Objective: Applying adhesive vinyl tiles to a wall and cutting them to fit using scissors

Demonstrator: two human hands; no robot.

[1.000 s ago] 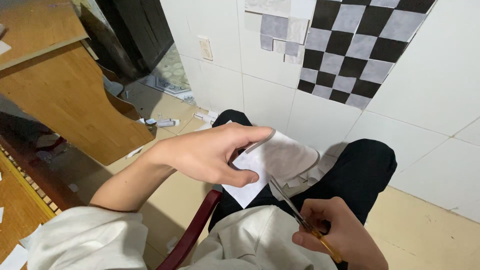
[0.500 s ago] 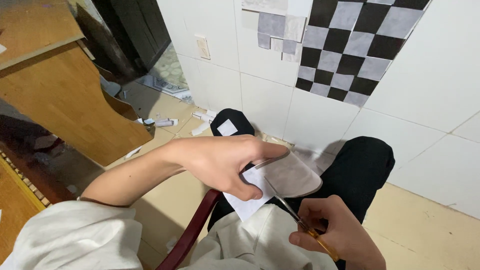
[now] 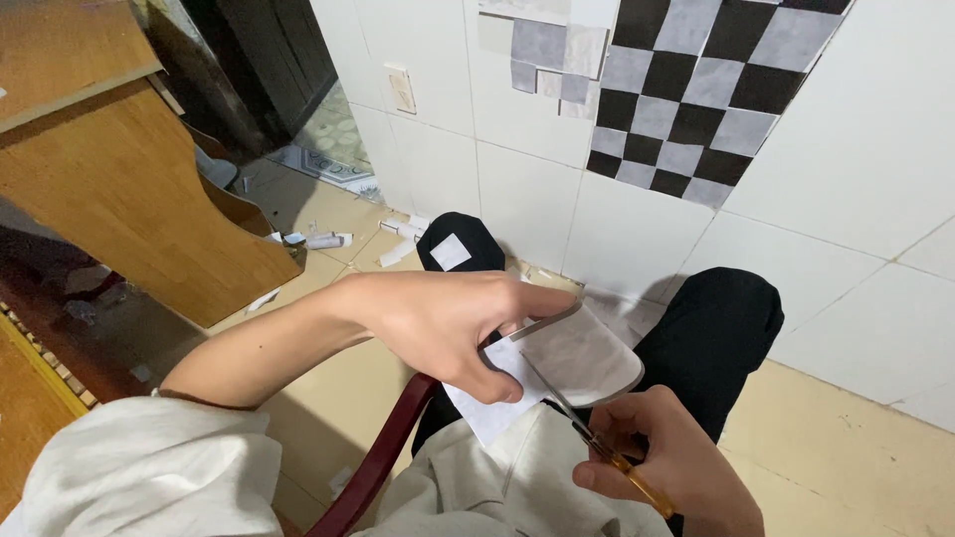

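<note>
**Paper sheet pinched and under the blades**

Paper, thin and matte, is what your left hand [image 3: 448, 323] grips: fingers lie along the top and the thumb presses from below, clamped on a white sheet [image 3: 557, 373] with a curved, rounded right edge that bends upward and shows a greyish face. Its lower corner hangs flat and pale over your lap.

Your right hand [image 3: 671, 462] is closed around the orange handles of a pair of scissors [image 3: 587, 433]. Slim metal blades run up and to the left, reaching into the sheet just beside your left thumb; whether the blades are parted or closed I cannot tell at this size.

Below both hands lies the soft, creased off-white cloth of your shirt [image 3: 497, 487], and the loose sleeve [image 3: 149, 472] bunches at your left elbow. A curved, glossy dark-red chair arm [image 3: 373, 467] passes under your left forearm. Your knees, in black fabric, frame the sheet; a small white paper square [image 3: 450, 252] rests on the left knee [image 3: 460, 244].

Farther out, the floor [image 3: 846, 477] is smooth beige. On the glossy white wall tiles [image 3: 875, 149] a checkerboard of black and grey squares [image 3: 686, 99] is stuck. To your left stands a wooden desk panel [image 3: 129, 209] with warm grain, and small paper scraps [image 3: 323, 240] lie near its foot.
</note>
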